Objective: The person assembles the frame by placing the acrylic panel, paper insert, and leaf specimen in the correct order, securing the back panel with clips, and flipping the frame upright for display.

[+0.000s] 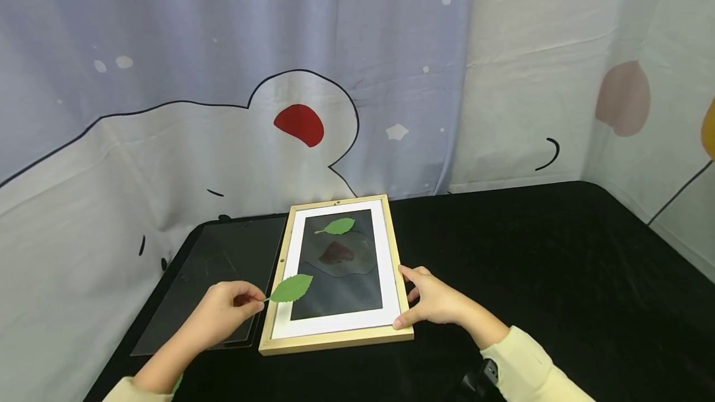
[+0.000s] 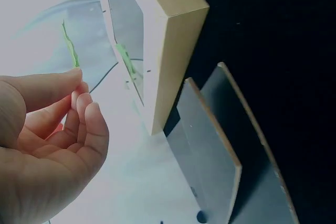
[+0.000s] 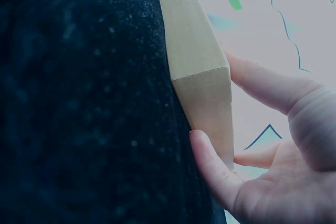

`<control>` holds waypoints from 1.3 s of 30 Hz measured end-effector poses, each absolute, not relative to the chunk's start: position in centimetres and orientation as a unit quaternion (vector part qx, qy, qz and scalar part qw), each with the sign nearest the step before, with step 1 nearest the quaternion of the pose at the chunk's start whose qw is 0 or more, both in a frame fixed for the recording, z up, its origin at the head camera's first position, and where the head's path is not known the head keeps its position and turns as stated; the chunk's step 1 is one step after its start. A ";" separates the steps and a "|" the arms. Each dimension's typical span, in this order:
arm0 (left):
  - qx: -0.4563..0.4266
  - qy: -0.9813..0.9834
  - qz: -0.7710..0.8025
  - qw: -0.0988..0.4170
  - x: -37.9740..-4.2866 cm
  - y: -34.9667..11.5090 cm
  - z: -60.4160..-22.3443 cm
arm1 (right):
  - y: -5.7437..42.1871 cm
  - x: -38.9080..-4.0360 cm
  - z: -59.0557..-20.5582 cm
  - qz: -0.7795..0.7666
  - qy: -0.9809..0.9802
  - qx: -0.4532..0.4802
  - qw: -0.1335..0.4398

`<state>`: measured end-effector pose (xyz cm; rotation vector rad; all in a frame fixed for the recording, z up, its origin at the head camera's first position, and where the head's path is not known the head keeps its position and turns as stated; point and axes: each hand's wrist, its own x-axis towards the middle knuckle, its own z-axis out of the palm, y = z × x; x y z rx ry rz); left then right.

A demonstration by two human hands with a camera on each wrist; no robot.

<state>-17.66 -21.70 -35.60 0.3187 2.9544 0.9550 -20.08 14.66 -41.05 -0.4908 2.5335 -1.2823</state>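
My left hand [image 1: 226, 310] pinches a green serrated leaf [image 1: 292, 288] by its stem, between thumb and fingertips. The leaf extends over the lower left side of a light wooden picture frame [image 1: 335, 346]. Edge-on, the same leaf [image 2: 70, 45] rises above the fingertips in the left wrist view. With thumb and fingers, my right hand [image 1: 438, 299] holds the frame's lower right edge, near the corner. Inside the frame, a white mat [image 1: 335, 322] surrounds a dark reflective panel [image 1: 341, 296]. A second leaf [image 1: 339, 226] lies near the top of that panel.
Left of the frame lies a dark, glossy flat sheet [image 1: 215, 265]. The left wrist view shows two thin panels [image 2: 210, 145] there. A bit of green [image 1: 177, 383] shows beside the left wrist. Black cloth [image 1: 519, 265] covers the table, with patterned curtains [image 1: 184, 160] behind.
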 end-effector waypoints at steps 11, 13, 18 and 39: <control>0.117 0.939 0.324 0.000 -20.5 -19.1 -36.1 | 14.7 -20.2 -40.9 -0.440 0.872 -0.174 0.126; 0.122 0.937 0.326 0.001 -20.9 -18.7 -36.3 | 14.6 -20.2 -40.9 -0.439 0.872 -0.175 0.126; 0.132 0.936 0.325 0.000 -21.8 -17.9 -36.5 | 14.5 -20.2 -40.8 -0.437 0.873 -0.175 0.125; 0.135 0.937 0.320 0.031 -26.2 -15.7 -36.8 | 14.8 -20.2 -41.0 -0.434 0.873 -0.184 0.125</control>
